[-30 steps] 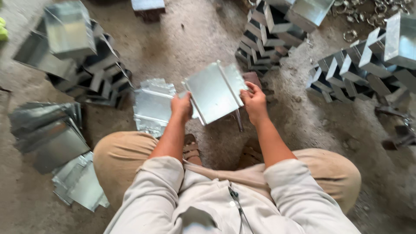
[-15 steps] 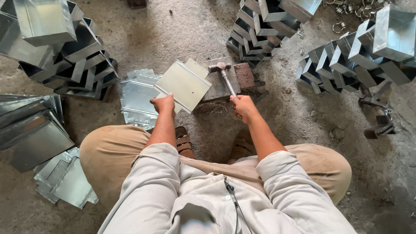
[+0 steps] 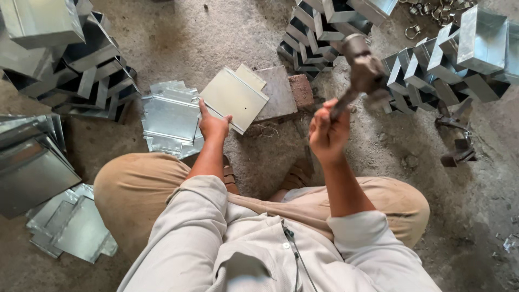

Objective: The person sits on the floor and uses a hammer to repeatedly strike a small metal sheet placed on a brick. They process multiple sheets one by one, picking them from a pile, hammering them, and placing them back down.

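Dusty concrete floor (image 3: 178,43), seen from above a seated person with crossed legs in tan trousers. Stacks of folded sheet-metal boxes (image 3: 65,48) stand at upper left; further stacks (image 3: 443,65) crowd the upper right, with small metal rings (image 3: 432,8) scattered behind them. Flat cut blanks (image 3: 70,227) lie at lower left beside the knee, and a pile of notched blanks (image 3: 170,116) sits just left of the work.

Work piece: a pale metal sheet (image 3: 235,97) lies tilted on a flat slab (image 3: 278,92), its near corner overhanging toward the person. A brick (image 3: 301,91) touches the slab's right side.

Left hand (image 3: 213,125): rests on the near edge of the sheet, thumb raised along the sheet's left edge, fingers (image 3: 224,120) curled together and pressing the sheet down.

Right hand (image 3: 327,132): raised clear of the floor, fingers wrapped tight around the handle of a hammer (image 3: 365,70). Its blurred head hangs above and to the right of the slab, well apart from the sheet, in front of the right-hand stacks. Nothing lies between head and sheet.
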